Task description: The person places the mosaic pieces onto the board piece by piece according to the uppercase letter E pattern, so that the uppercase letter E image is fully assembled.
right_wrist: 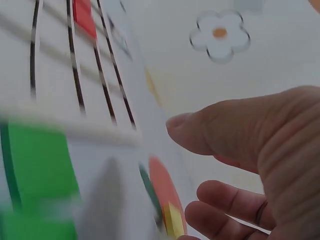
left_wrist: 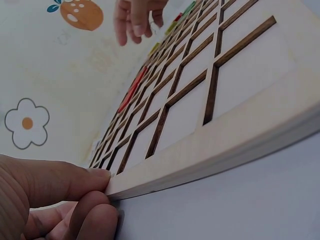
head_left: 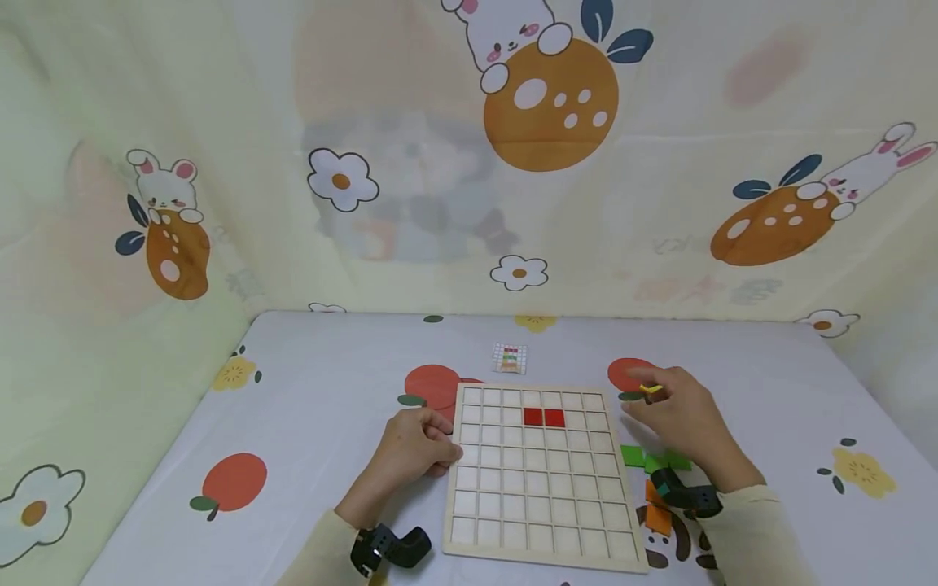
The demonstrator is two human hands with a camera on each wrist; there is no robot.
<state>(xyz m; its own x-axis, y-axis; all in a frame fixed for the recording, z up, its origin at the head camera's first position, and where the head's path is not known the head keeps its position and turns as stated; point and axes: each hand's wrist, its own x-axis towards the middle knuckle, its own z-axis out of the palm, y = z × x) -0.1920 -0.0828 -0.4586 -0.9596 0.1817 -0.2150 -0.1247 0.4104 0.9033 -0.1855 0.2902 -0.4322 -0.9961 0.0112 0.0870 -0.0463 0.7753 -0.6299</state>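
My left hand grips the left edge of a wooden grid board, its thumb on the rim and the other fingers curled at the side, as the left wrist view shows. Two red square tiles sit side by side in the board's upper cells. My right hand hovers beyond the board's right edge. Its thumb stands apart from the fingers in the right wrist view. A yellow tile lies close to those fingers; the contact is hard to make out.
Green tiles lie right of the board, under the right wrist. Orange tiles are nearer me. A small card with a coloured grid pattern lies behind the board. A printed cloth covers the table.
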